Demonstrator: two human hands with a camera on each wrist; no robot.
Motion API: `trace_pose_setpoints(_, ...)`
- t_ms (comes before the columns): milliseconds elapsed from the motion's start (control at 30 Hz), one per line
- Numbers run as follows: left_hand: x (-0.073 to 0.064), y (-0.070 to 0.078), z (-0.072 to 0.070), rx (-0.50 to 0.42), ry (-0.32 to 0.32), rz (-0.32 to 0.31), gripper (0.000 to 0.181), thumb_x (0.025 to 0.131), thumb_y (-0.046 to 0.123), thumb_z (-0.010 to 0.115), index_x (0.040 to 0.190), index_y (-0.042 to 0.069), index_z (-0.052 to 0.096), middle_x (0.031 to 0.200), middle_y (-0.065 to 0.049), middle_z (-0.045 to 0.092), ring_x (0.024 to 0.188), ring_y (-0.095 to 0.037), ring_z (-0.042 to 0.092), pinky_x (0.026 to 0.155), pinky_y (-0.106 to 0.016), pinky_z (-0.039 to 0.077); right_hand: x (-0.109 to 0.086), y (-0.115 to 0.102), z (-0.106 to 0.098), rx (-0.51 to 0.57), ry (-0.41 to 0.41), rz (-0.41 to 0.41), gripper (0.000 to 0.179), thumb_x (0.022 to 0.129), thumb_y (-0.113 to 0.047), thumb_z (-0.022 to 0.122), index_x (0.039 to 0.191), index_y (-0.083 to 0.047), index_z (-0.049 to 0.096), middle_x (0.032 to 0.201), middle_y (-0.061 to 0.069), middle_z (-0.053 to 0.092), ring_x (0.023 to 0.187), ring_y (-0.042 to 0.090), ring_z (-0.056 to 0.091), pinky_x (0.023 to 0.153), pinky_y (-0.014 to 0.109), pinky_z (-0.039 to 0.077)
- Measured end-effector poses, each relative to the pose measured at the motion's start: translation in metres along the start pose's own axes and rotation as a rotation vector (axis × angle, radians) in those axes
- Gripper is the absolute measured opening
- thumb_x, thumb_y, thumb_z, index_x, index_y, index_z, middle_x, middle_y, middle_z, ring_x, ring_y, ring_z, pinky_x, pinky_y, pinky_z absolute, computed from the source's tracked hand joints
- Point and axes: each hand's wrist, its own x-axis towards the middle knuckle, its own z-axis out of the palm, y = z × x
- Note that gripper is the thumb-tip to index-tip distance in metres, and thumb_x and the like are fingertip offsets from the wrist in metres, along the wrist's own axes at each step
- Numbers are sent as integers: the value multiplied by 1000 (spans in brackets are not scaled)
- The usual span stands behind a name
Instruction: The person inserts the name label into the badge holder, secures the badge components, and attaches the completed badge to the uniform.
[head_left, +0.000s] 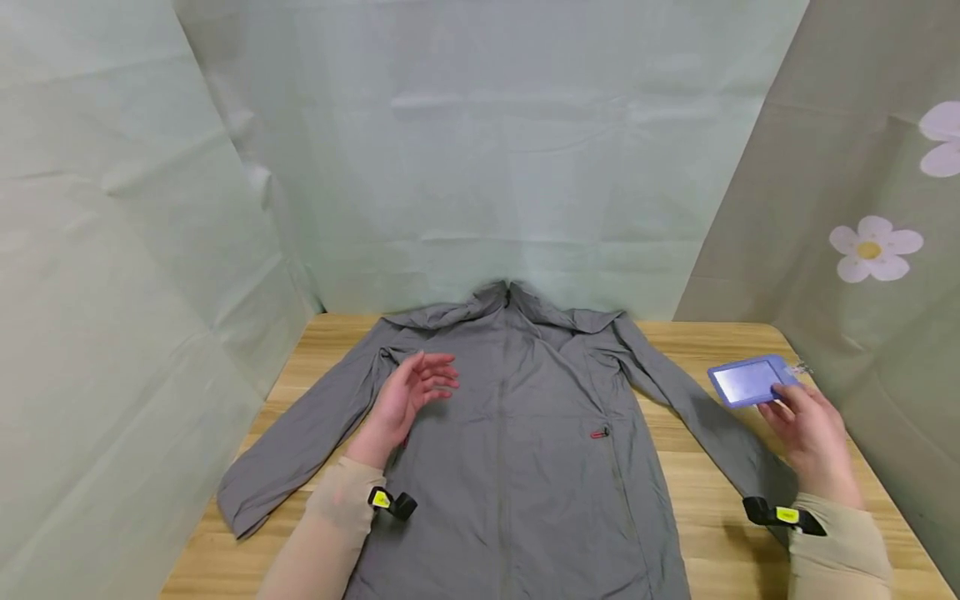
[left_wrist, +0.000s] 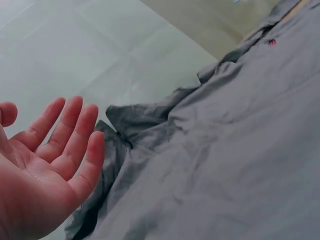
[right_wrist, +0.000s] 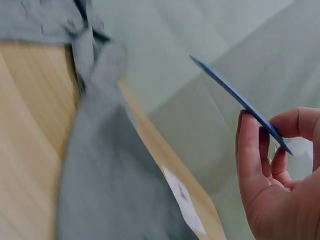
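A grey zip-up jacket [head_left: 465, 467] lies spread front side up on the wooden table, collar at the far edge and sleeves out to both sides. Above the right sleeve, my right hand [head_left: 813, 433] pinches a blue card holder [head_left: 742, 381] with a pale window between thumb and fingers. The right wrist view shows this card holder [right_wrist: 235, 95] nearly edge-on, tilted. My left hand [head_left: 408, 396] hovers over the jacket's left chest, fingers loosely bent and palm turned inward. Nothing lies in that palm in the left wrist view, where the hand [left_wrist: 50, 170] is beside the collar.
A red zip pull [head_left: 600, 433] marks the jacket's pocket. In the right wrist view a white paper piece [right_wrist: 184, 200] with dark marks lies by the sleeve. Pale cloth [head_left: 487, 150] hangs behind the wooden table [head_left: 712, 337], with a flower-printed cloth [head_left: 870, 250] on the right.
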Motion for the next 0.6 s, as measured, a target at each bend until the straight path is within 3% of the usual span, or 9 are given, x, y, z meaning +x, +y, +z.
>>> trace_pose_setpoints(133, 2, 3, 9, -24, 8, 20, 63, 116, 48, 40, 143, -5, 61, 117, -9, 73, 108, -27, 71, 97, -43, 58, -1, 15, 17, 12, -97, -25, 10, 109, -2, 57, 111, -10, 62, 97, 5, 71, 86, 18, 76, 80, 29, 65)
trace_pose_setpoints(300, 2, 9, 26, -31, 16, 54, 59, 117, 40, 39, 143, -8, 60, 114, -8, 74, 106, -26, 72, 95, -41, 59, -7, 29, 44, -31, -154, -2, 14, 109, -5, 60, 121, -12, 61, 105, 3, 72, 92, 17, 76, 84, 29, 64)
trace_pose_setpoints(500, 3, 14, 53, -13, 14, 103, 53, 115, 31, 44, 145, -10, 57, 112, -6, 76, 104, -25, 72, 95, -41, 59, -10, 47, 90, -25, -261, 3, 11, 110, -1, 53, 118, -8, 56, 104, 5, 70, 94, 16, 75, 87, 28, 63)
trace_pose_setpoints(600, 4, 16, 66, -14, 0, 115, 52, 115, 31, 45, 146, -9, 58, 113, -7, 75, 106, -26, 72, 96, -42, 58, -16, 56, 115, -31, -292, -4, 15, 110, -1, 51, 124, -6, 49, 105, 4, 68, 94, 15, 73, 89, 27, 62)
